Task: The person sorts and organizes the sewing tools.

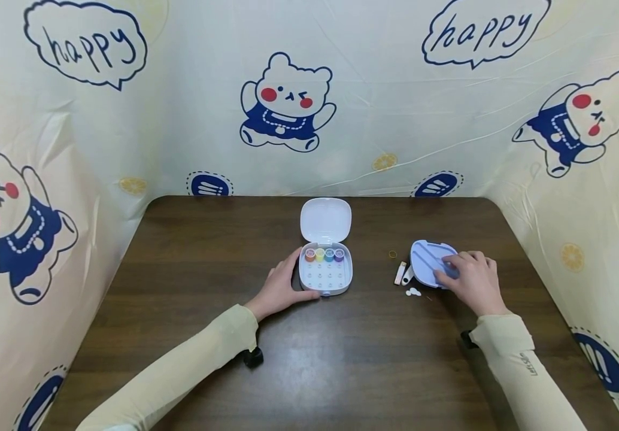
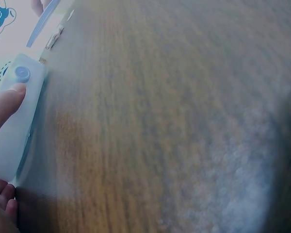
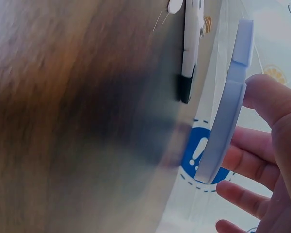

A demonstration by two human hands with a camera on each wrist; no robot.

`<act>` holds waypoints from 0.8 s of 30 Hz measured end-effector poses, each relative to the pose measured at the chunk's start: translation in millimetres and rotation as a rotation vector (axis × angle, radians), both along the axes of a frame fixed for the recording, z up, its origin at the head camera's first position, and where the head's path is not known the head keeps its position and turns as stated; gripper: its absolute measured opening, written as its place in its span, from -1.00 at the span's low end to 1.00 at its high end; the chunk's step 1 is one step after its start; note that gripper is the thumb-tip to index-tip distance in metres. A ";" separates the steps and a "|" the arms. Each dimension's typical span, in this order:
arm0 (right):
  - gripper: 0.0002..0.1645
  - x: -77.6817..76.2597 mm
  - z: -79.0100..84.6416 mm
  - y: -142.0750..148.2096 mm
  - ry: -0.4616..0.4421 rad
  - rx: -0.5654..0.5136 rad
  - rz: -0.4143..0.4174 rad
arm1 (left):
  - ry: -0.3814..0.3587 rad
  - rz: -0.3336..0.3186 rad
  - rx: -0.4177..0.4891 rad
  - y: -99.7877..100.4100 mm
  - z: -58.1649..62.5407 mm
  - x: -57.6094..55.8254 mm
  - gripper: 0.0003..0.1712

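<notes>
In the head view a white hinged case (image 1: 325,288) stands on the table with its lid (image 1: 326,219) raised. A row of small coloured round containers (image 1: 319,255) sits at the back of its pitted base. My left hand (image 1: 279,287) grips the case at its left side and front. The left wrist view shows the thumb (image 2: 9,104) beside the round button (image 2: 22,74) on the case's front. My right hand (image 1: 473,280) pinches a flat light-blue tray-like piece (image 1: 427,260) by its right part. In the right wrist view this piece (image 3: 225,131) is tilted on edge, apart from the table.
Left of the blue piece lie a small white stick with an orange band (image 1: 400,273), a white tool (image 1: 407,275) with a dark end in the right wrist view, small white pieces (image 1: 413,292) and a yellow ring (image 1: 393,254). A printed cloth (image 1: 369,120) borders the brown table (image 1: 223,227).
</notes>
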State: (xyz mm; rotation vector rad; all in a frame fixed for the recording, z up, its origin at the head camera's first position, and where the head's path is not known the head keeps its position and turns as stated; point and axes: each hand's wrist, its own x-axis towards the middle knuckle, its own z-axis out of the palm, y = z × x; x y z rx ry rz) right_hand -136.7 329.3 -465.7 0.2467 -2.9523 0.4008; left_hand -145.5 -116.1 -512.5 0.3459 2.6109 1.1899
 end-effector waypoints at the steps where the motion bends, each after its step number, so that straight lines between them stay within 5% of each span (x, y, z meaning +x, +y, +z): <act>1: -0.50 0.0 0.8 -1.8 0.002 0.001 0.004 | 0.000 -0.001 -0.002 -0.2 0.2 0.0 0.39; 24: -0.54 -4.2 6.0 -42.3 0.063 -0.014 0.083 | -0.007 -0.012 -0.004 -2.2 0.1 0.6 0.41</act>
